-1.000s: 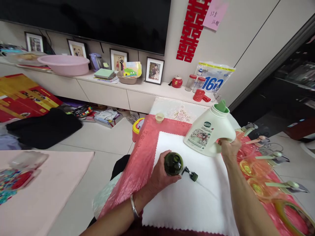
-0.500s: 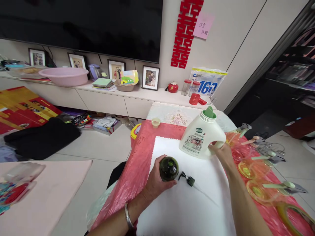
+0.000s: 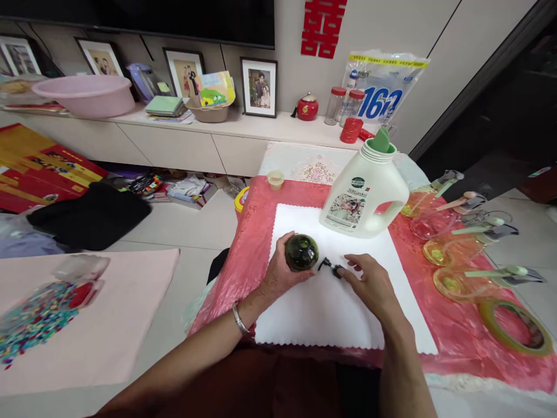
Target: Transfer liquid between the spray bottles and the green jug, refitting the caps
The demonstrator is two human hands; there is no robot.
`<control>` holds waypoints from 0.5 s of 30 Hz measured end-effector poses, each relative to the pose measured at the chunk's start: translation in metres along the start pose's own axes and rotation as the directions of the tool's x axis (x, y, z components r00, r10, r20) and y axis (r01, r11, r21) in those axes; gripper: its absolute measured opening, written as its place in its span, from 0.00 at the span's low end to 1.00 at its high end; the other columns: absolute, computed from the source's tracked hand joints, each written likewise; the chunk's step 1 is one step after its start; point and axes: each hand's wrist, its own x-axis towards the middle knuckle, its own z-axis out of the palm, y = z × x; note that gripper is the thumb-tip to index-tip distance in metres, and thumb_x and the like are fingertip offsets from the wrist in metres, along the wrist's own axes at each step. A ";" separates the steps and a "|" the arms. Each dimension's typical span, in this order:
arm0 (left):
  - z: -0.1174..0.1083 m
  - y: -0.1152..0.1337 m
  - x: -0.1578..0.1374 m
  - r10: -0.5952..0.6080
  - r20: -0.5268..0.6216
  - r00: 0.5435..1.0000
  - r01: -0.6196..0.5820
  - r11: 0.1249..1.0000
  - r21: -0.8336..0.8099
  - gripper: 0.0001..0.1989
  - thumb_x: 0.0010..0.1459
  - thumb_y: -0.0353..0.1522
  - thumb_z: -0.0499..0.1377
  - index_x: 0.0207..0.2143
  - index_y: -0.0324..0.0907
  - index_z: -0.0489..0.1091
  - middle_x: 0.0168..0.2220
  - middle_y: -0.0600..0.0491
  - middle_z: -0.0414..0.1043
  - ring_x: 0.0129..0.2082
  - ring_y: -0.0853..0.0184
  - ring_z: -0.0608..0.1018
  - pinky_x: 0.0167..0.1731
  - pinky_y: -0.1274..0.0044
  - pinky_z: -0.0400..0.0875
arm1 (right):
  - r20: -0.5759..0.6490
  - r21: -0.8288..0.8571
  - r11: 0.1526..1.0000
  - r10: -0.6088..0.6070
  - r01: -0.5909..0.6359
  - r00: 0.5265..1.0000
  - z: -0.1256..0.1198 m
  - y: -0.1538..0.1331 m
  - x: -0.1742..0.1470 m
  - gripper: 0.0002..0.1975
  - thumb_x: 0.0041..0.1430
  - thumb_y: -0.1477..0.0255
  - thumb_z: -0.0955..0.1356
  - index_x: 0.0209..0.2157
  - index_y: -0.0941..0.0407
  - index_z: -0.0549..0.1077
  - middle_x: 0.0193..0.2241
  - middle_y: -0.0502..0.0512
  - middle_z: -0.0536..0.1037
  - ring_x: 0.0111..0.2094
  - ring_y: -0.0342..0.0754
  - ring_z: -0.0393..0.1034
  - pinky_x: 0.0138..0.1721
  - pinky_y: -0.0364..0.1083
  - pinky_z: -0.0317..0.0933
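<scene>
My left hand (image 3: 284, 266) is wrapped round a dark green bottle (image 3: 301, 253) and holds it upright over the white sheet; its open mouth faces up. Just to the right lies a black pump head (image 3: 336, 270) on the sheet, its tube hidden by my hand. My right hand (image 3: 369, 287) is at the pump head, thumb at its collar and fingers apart; whether it touches is hard to tell. Behind it, a large cream detergent jug (image 3: 364, 191) stands uncapped with a green spout (image 3: 380, 140), free of both hands.
Several clear spray bottles (image 3: 472, 277) lie along the table's right side, near a tape roll (image 3: 516, 328). A small cup (image 3: 275, 179) stands at the far left corner. Red plastic (image 3: 237, 249) covers the table under the white sheet (image 3: 322, 319).
My right hand has let go of the jug's handle and come back to the pump head. My left hand keeps hold of the bottle. The camera has tilted down.
</scene>
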 end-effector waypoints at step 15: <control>-0.001 -0.004 -0.001 -0.029 -0.044 0.999 0.022 0.989 -0.144 0.53 0.36 0.50 0.76 0.61 0.44 0.57 0.58 0.40 0.71 0.57 0.50 0.77 0.58 0.56 0.71 | -0.186 0.066 0.998 0.021 -0.009 0.982 0.003 -0.015 -0.023 0.26 0.58 0.51 0.67 0.48 0.57 0.76 0.42 0.56 0.74 0.36 0.47 0.68 0.37 0.46 0.62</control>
